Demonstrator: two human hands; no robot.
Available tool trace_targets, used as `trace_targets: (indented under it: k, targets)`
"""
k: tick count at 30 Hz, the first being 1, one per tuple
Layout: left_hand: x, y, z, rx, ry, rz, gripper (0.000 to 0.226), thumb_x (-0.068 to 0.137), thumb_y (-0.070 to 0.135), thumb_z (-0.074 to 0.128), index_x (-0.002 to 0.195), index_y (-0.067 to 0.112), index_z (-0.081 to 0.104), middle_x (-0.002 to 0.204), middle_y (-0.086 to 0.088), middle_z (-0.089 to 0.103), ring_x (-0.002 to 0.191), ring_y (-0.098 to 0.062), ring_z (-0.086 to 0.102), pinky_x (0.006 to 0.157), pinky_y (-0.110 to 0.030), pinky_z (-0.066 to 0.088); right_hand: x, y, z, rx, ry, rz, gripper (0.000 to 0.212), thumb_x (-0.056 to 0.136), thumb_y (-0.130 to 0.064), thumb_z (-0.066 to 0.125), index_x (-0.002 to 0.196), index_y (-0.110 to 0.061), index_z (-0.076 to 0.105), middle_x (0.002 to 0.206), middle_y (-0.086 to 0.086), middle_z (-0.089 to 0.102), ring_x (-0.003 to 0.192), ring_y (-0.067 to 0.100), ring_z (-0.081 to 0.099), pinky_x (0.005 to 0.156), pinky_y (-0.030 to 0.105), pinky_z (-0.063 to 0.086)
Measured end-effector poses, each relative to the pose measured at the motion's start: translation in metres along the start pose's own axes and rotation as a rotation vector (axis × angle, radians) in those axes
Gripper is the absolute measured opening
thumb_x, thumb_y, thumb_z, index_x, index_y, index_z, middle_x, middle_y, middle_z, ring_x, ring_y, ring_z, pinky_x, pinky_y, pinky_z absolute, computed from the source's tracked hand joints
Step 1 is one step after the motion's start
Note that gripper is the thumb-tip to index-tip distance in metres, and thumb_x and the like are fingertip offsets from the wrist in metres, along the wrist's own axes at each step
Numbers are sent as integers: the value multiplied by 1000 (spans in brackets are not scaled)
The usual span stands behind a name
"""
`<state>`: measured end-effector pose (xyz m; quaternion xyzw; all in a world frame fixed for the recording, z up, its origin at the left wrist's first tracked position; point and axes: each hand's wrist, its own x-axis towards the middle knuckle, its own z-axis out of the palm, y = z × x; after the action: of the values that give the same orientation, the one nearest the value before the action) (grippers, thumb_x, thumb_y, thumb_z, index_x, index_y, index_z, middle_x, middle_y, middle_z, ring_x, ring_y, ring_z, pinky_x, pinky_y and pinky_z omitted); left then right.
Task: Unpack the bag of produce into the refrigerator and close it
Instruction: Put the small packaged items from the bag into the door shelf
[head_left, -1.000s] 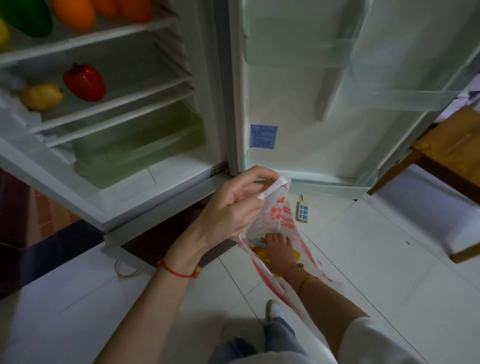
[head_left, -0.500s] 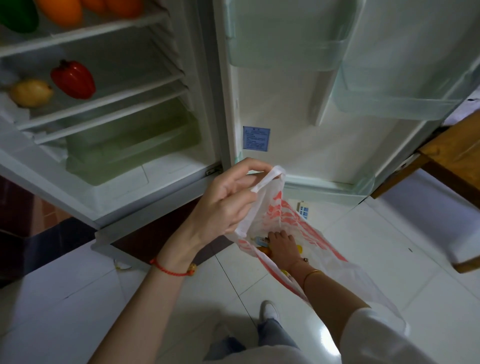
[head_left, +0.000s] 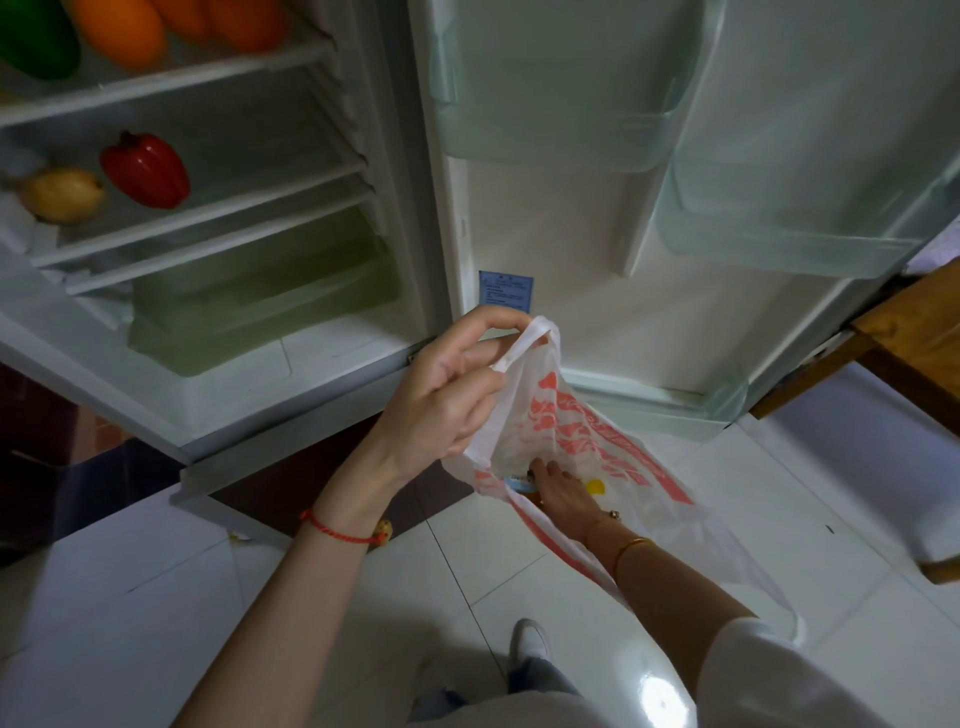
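Note:
My left hand (head_left: 447, 400) pinches one handle of a white plastic bag (head_left: 587, 441) with red print and holds it up in front of the open refrigerator (head_left: 291, 395). My right hand (head_left: 561, 493) is deep inside the bag, fingers down among the contents; whether it grips anything is hidden. Something yellow (head_left: 595, 487) shows through the plastic beside it. On the fridge shelves lie a red pepper (head_left: 145, 169), a yellowish onion (head_left: 62, 195), oranges (head_left: 122, 31) and a green vegetable (head_left: 36, 39).
The fridge door (head_left: 701, 208) stands wide open to the right, with clear door bins. A clear crisper drawer (head_left: 260, 306) sits at the bottom of the fridge. A wooden table corner (head_left: 914, 327) juts in at the right. The floor is white tile (head_left: 675, 597); my shoe (head_left: 530, 639) is below.
My left hand has lifted the bag handle slightly higher. My right hand has stayed inside the bag, shifting a little among the contents. The view has tilted a bit.

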<state>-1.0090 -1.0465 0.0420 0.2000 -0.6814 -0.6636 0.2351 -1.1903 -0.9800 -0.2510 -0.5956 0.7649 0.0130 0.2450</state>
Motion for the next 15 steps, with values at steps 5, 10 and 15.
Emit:
trace_targets:
  k: [5,10,15]
  targets:
    - [15,-5,5,23,39,0,37,90,4,40,118,21,56,98,-40,53,34,-6,26,36,-12,24,2,-10,-29,229,41,-93,50,93,-35,54,132,-8,39,128,16,51,109,34,56,88,41,47]
    - [28,-11,13,58,69,-9,32,95,3,40,120,16,55,101,-39,56,33,-6,26,35,-11,22,-6,-18,-69,347,9,-123,33,92,-30,55,118,-11,50,108,10,58,92,21,53,77,30,41]
    - [39,-18,14,99,145,-37,33,97,-6,38,120,13,55,81,-12,64,32,-4,27,34,-11,22,-24,-22,-114,460,-128,-171,26,95,-23,56,119,-16,53,96,-7,50,91,14,49,79,25,38]
